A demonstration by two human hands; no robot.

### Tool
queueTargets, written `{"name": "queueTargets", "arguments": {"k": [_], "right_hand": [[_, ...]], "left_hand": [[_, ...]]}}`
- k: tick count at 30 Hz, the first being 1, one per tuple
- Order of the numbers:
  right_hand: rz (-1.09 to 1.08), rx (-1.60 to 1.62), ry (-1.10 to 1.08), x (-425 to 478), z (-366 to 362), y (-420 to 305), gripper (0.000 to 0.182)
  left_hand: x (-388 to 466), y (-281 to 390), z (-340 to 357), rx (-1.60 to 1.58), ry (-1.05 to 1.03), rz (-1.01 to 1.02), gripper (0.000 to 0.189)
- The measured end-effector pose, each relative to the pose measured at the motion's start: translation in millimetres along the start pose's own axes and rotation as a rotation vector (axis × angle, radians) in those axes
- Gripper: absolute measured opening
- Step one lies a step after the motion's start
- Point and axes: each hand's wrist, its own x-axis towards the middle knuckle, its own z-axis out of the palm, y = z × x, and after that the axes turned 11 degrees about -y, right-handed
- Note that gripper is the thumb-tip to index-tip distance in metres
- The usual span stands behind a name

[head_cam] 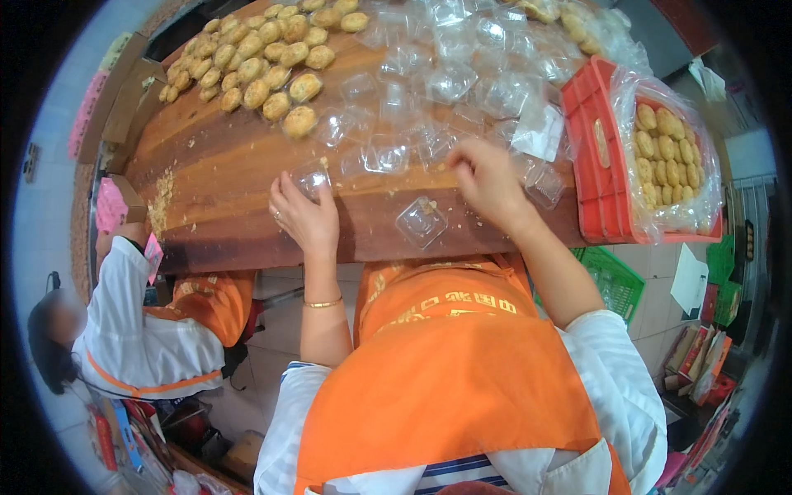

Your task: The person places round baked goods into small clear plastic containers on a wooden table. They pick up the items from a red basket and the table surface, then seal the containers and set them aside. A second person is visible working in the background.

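My left hand grips a small clear plastic box between thumb and fingers, just above the wooden table. A bit of crumb shows at the box's upper edge. To the right, my right hand is raised with its fingers curled, beside the spread of clear plastic boxes; whether anything is in its fingers is hidden. Between my hands, near the table's front edge, lies another clear plastic box with crumbs in or on it. Round golden pastries are heaped beyond my left hand, some seated in clear plastic.
Clear plastic boxes cover the table's far middle. At the right edge stands a red plastic crate, its plastic-lined inside holding pastries. A co-worker sits at the left near cardboard boxes. Below is a green basket.
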Motion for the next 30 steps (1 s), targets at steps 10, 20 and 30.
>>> {"name": "queueTargets", "arguments": {"k": [10,20,30], "right_hand": [[0.16,0.006,-0.224,-56,43,-7,0.023],[0.417,0.927,-0.361,-42,35,6,0.016],[-0.353,-0.183,0.135,-30,6,-31,0.017]], "left_hand": [[-75,69,-3,-0.309,-0.504,0.478,0.067],[-61,72,1,-0.56,-0.444,0.497,0.068],[-38,114,-18,-1.923,-0.83,-0.423,0.05]]}}
